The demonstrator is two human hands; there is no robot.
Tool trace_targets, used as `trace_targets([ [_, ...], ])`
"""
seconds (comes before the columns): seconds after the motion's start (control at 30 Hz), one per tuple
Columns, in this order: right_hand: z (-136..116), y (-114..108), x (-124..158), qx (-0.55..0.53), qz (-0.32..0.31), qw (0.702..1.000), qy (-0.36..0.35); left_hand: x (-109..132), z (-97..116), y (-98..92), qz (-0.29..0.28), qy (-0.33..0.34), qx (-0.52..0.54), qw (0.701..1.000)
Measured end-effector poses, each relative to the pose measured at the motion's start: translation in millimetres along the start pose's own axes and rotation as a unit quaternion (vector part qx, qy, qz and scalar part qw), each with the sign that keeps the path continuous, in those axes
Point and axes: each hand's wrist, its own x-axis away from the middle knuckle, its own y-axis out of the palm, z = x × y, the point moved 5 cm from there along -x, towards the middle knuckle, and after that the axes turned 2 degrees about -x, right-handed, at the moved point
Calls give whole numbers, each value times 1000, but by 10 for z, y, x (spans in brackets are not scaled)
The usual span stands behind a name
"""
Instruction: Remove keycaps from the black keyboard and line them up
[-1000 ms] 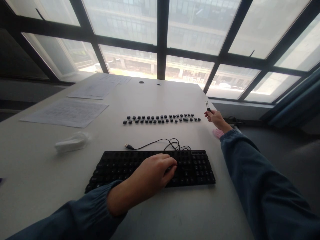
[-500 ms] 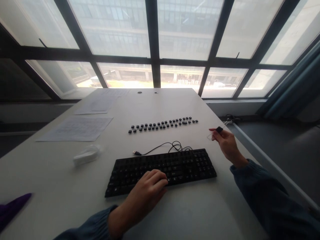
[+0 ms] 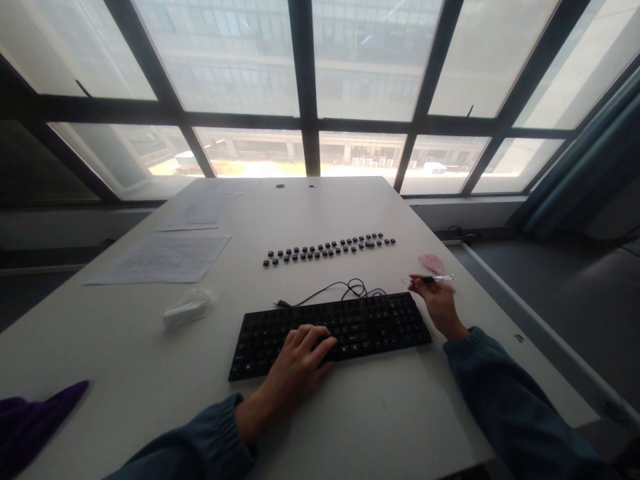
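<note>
My left hand (image 3: pixel 300 363) lies on the lower middle of a black keyboard (image 3: pixel 380 327), fingers bent over the keys and apart, with nothing visible in them. Right of it, near the number pad's upper corner, my right hand (image 3: pixel 440 307) pinches a wire keycap puller (image 3: pixel 429 280) by its dark middle; thin wire or clear ends stick out on both sides. Beyond the keyboard, several loose black keycaps (image 3: pixel 325 253) lie in two slanting rows. The keyboard's cable (image 3: pixel 320 291) lies loosely coiled behind it, its USB plug (image 3: pixel 281 303) at the left.
A pink round object (image 3: pixel 431 263) lies just past my right hand, near the table's right edge. Printed papers (image 3: pixel 160 259) and a clear plastic wrapper (image 3: pixel 187 310) are on the left. Purple cloth (image 3: pixel 40 420) is at the lower left. Windows stand behind the white table (image 3: pixel 350 420).
My right hand has moved left and nearer the keyboard with the keycap puller, uncovering the pink object. My left hand stays on the keyboard; the view has shifted slightly.
</note>
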Motion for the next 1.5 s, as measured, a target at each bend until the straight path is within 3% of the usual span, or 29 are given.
trace_targets([
  [0.27,-55,-47,29,-16,-2,1000,7,-194,-173,39,4,-17,0,1000],
  [0.43,-170,-50,26,16,-27,999,-21,-375,-86,-230,-22,2,47,999],
  [0.53,-282,10,0,26,-68,996,-60,-622,-80,-466,-70,8,114,991],
  [0.67,-414,200,-17,87,-190,975,-69,-1041,-97,-602,-112,21,155,981],
  [0.8,-491,359,-11,170,-278,941,-87,-1290,-40,-413,-138,37,152,978],
  [0.97,-475,443,-14,197,-318,920,-115,-1150,89,-112,-166,47,145,974],
  [1.2,-359,477,-17,203,-352,907,-109,-762,223,29,-98,55,114,987],
  [1.37,-329,500,-17,209,-356,905,-102,-712,207,197,-45,47,75,995],
  [1.5,-338,509,-6,223,-349,904,-107,-725,193,299,-37,53,45,997],
])
